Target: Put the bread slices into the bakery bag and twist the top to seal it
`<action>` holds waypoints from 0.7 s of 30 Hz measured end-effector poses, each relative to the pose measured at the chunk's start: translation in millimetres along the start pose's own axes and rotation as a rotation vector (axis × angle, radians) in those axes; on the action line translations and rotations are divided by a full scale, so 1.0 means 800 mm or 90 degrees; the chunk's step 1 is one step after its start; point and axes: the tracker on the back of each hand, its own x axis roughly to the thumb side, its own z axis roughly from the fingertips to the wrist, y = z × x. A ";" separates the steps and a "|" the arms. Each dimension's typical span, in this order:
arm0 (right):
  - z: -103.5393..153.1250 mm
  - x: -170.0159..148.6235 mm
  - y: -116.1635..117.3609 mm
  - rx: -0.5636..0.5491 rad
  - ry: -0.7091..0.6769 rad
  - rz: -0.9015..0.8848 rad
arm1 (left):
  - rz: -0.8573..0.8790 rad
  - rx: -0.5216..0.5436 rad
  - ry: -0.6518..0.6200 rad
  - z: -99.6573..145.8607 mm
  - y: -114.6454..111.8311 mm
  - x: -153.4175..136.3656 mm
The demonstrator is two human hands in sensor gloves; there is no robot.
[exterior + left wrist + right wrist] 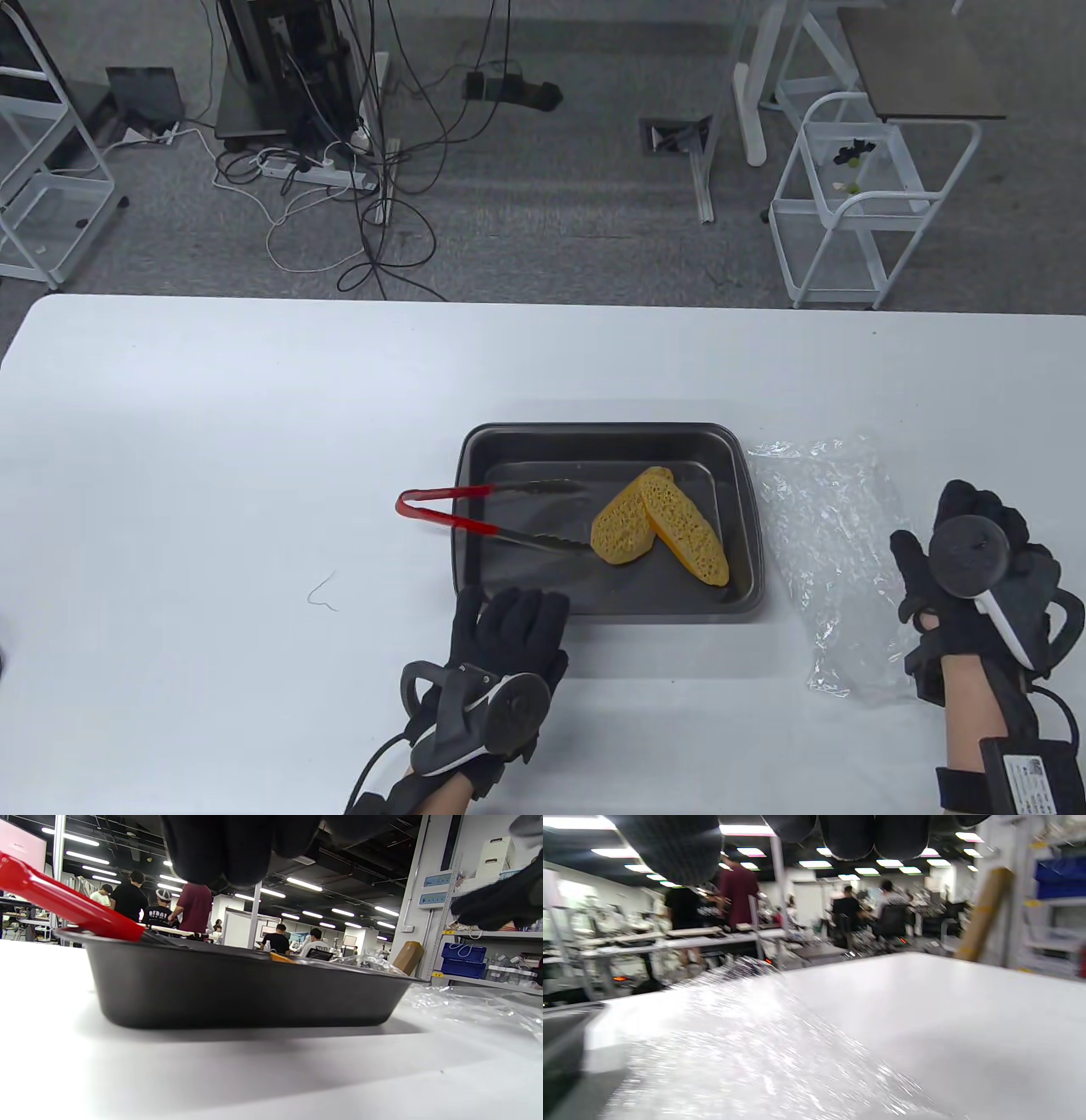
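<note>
A white desk [212, 424] carries everything, w/ a dark baking tray [611, 607] just ahead of the left hand [509, 632] and slightly to its right. The left hand lies flat on the desk, fingers straight and together, tips at the tray's near rim, holding nothing. The right hand [976, 564] hovers w/ fingers loosely curled, empty, at the right edge of a clear crinkled bakery bag [827, 552], which lies flat betw. tray and right hand, long axis running away from the person.

Only the table view shows the tray's contents: two yellow bread slices [657, 526] overlapping in a V, joined at the far end, long axes angled toward the person; and red-handled tongs [484, 514], red bend hanging over the tray's left rim beyond the left hand, metal tips pointing at the bread. The left wrist view, low at desk level, shows only the tray's outer wall [237, 993], a red tong arm [68, 904] and a sliver of bread over the rim. The right wrist view is blurred: bag film [746, 1060], gloved fingertips [848, 836] above.
</note>
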 end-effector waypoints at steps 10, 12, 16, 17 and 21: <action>-0.050 -0.033 0.105 0.147 0.070 0.009 | -0.002 -0.017 0.000 -0.003 -0.002 0.001; -0.055 -0.038 0.122 0.180 0.086 0.010 | -0.003 -0.021 -0.002 -0.003 -0.003 0.001; -0.060 -0.043 0.149 0.255 0.104 0.008 | -0.002 -0.029 -0.004 -0.004 -0.003 0.002; -0.060 -0.044 0.154 0.252 0.105 0.000 | -0.001 -0.030 -0.004 -0.004 -0.004 0.002; -0.059 -0.042 0.153 0.206 0.093 -0.045 | 0.000 -0.036 -0.004 -0.005 -0.005 0.003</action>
